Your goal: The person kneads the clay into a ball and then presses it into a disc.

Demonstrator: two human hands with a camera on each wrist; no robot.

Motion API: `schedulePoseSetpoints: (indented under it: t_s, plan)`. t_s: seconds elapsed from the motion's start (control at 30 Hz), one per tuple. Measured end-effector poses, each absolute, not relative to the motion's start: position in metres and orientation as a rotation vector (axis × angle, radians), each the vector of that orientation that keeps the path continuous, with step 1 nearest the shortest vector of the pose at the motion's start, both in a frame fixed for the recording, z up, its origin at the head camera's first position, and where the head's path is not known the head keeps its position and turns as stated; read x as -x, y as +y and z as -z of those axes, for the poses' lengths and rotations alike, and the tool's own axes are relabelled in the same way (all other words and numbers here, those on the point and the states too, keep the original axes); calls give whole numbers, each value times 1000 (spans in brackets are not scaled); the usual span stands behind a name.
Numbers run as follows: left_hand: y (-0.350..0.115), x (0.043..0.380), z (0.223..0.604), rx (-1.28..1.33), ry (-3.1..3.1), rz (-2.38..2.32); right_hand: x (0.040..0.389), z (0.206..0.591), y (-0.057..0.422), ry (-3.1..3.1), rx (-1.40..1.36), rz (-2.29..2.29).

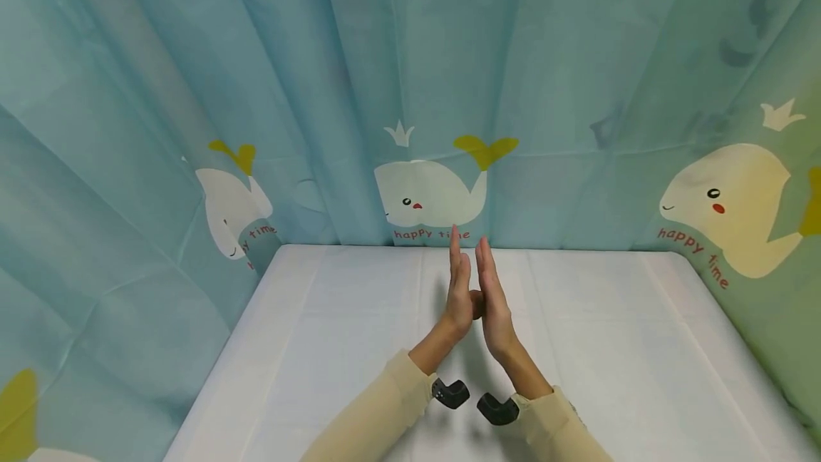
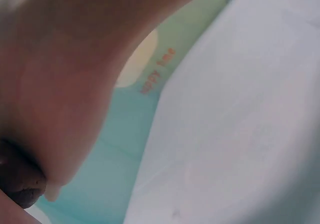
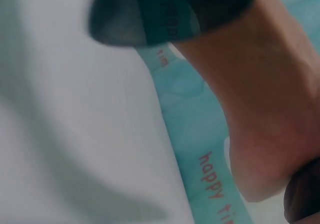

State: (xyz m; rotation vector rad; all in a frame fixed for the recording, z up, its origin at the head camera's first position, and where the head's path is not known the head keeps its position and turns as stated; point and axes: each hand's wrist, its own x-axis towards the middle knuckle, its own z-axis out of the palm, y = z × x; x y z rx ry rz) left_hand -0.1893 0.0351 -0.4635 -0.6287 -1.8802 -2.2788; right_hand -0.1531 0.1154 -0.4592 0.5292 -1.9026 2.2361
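Note:
In the head view my left hand [image 1: 459, 298] and right hand [image 1: 494, 298] stand upright over the white table [image 1: 359, 305], palms facing, fingers straight and pointing away. Between the lower palms sits a small dark brown rounded thing [image 1: 477, 304], partly hidden by both hands. Its creased surface shows in the left wrist view, where the brown thing [image 2: 21, 179] lies against the left hand [image 2: 55, 93]. At the lower right of the right wrist view, the same thing [image 3: 302, 191] appears very dark beside the right hand [image 3: 270, 149]. Above it, a gap separates the fingertips.
Blue-green curtains [image 1: 564, 91] with printed whales hang behind and at both sides of the table. Black wrist devices [image 1: 451, 393] stick out from the cream sleeves [image 1: 378, 412]. Soft shadows fall on the tabletop below the arms.

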Motion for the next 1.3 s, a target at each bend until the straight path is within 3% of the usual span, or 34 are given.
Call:
schedulePoseSetpoints:
  t_s: [0.57,0.9,1.3]
  plan:
    - [38,161,459,771,-2022,2177,170,466,136,-1888,-399,-2349]
    - [37,183,456,571,-1854,2311,163,470,115,-1941,-520,-2205]
    - [40,187,473,496,-2171,1985,164,461,124,-1982,-472,-2127]
